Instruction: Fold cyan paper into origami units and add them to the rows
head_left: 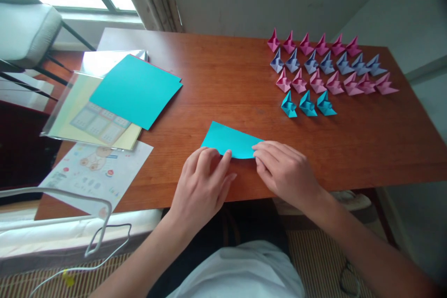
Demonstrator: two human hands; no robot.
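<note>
A turquoise sheet of paper [232, 139] lies on the table in front of me, its near edge gently curved. My left hand [206, 174] is at its near left part, fingers curled with the index fingertip on the edge. At the near right corner, my right hand [281, 165] holds the paper between bunched fingers and thumb. Part of the sheet is hidden under both hands. Beyond the right hand stand three folded turquoise paper figures [307, 104], with rows of pink figures [317, 82], lavender figures [326, 63] and magenta figures [321, 45] behind them.
At the left, turquoise sheets [139, 88] rest on a clear plastic packet of yellow paper [94, 88]. A printed sheet [122, 158] lies nearer me. The wooden table [223, 74] has its front edge at my body. A grey chair [28, 28] stands beyond the left side.
</note>
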